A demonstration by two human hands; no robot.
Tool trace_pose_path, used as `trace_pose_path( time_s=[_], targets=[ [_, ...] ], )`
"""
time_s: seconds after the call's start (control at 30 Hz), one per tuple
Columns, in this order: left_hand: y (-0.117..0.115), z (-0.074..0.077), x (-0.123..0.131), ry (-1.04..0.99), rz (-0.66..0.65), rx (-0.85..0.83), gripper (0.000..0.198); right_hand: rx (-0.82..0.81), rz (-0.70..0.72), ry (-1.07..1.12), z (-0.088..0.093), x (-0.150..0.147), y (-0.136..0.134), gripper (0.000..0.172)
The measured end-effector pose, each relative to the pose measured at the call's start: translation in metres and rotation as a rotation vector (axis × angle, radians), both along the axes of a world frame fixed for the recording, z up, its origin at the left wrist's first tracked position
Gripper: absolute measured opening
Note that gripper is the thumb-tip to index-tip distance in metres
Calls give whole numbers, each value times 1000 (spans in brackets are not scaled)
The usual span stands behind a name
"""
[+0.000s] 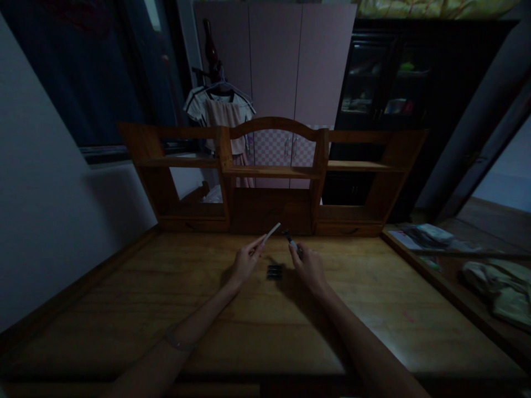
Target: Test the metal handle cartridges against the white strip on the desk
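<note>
My left hand point(248, 260) is closed on the lower end of a thin, pale flat stick point(272, 232), which slants up to the right. Across from it, my right hand point(309, 266) grips the handle of what looks like a razor point(292, 243), grey and black with a small dark head pointing up and left. The stick's tip and the razor's head are close but apart. On the wooden table point(199, 309) between my hands lies a small black block point(274, 271) with several rows. Dim light hides its finer detail.
A wooden shelf unit point(271, 172) stands along the table's far edge, with a pink wardrobe point(274, 66) and a dark cabinet point(369, 72) behind it. A white wall point(37, 221) borders the left side. Cloth point(500, 287) lies beyond the table's right edge.
</note>
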State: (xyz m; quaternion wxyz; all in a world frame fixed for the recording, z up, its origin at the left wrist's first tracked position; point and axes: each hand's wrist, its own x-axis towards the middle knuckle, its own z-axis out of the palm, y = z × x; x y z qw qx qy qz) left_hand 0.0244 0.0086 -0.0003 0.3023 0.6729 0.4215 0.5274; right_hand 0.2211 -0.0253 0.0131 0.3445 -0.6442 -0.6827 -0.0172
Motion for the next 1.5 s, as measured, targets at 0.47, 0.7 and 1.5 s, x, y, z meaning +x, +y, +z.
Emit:
trace_pose_path(
  time_s=[0.47, 0.7, 1.5],
  targets=[
    [-1, -1, 2, 5, -43, 22, 42, -9, -10, -12, 2, 0, 0, 46],
    [2, -3, -1, 6, 10, 1, 44, 13, -8, 2, 1, 0, 0, 45],
    [2, -1, -2, -14, -22, -25, 48, 14, -14, -21, -1, 1, 1, 42]
  ],
)
